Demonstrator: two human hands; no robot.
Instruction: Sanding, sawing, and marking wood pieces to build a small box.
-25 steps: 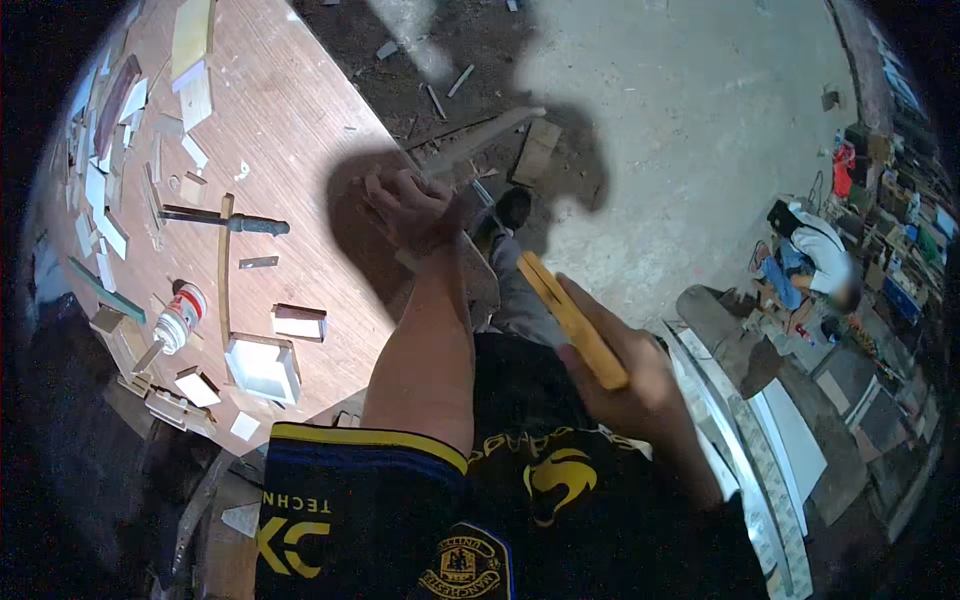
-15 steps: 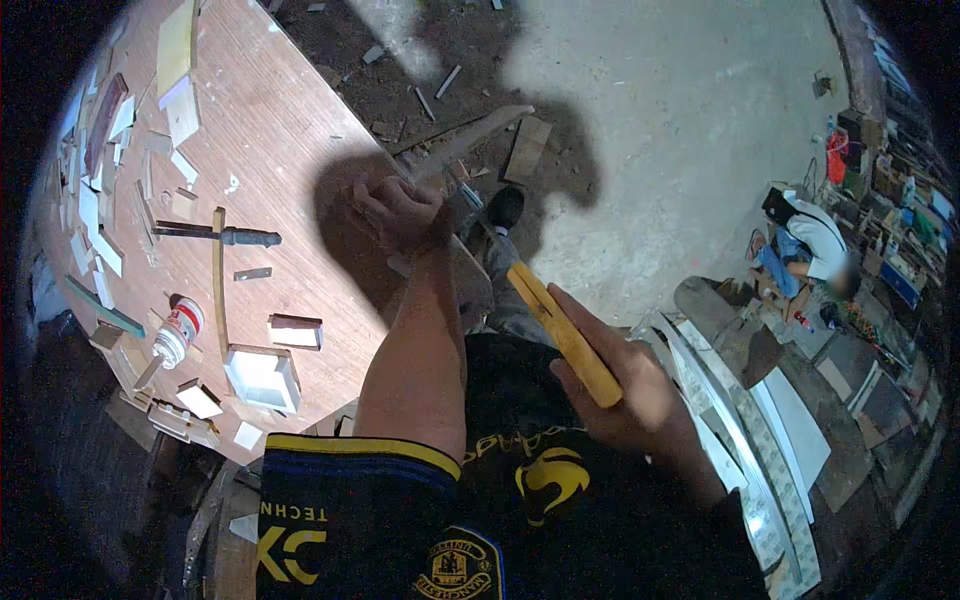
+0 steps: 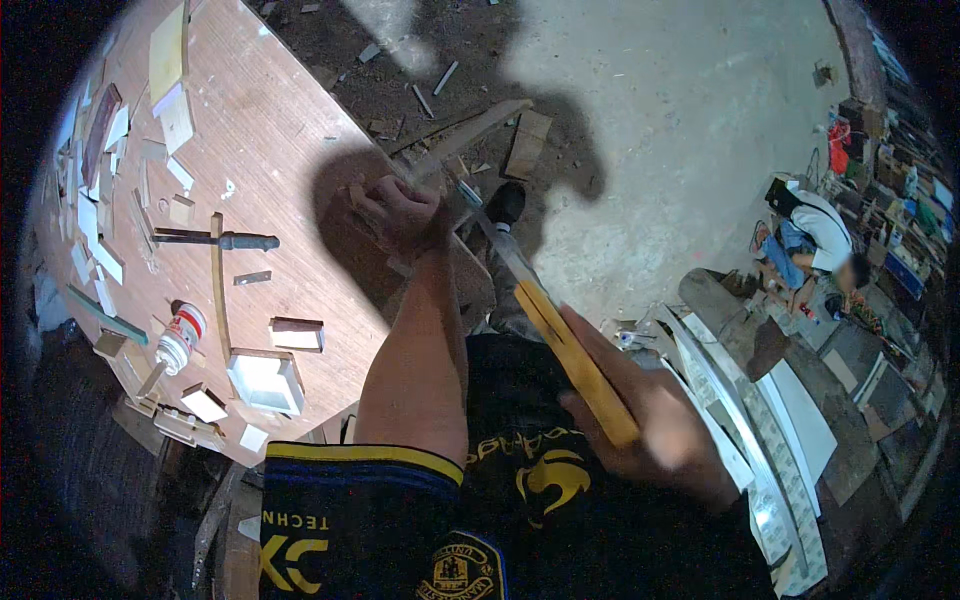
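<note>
My left hand (image 3: 398, 210) is closed on a pale curved piece of wood (image 3: 470, 130) at the edge of the wooden table (image 3: 280, 110). One end of the wood juts past the edge over the floor. My right hand (image 3: 640, 405) grips the yellow wooden handle (image 3: 575, 360) of what looks like a handsaw. Its narrow metal blade (image 3: 505, 245) slants up and left toward the wood beside my left hand. Shadow hides where blade and wood meet.
On the table lie a dark-handled tool (image 3: 245, 241), a thin wood strip (image 3: 218, 290), a white-and-red bottle (image 3: 181, 340), an open box (image 3: 265, 380) and many offcuts. Long boards (image 3: 745, 440) lie at the right. Another person (image 3: 815, 230) sits low at the far right.
My right hand and the yellow handle have drawn back, down and to the right, with more blade showing. My left hand stays on the wood. The other person has leaned lower.
</note>
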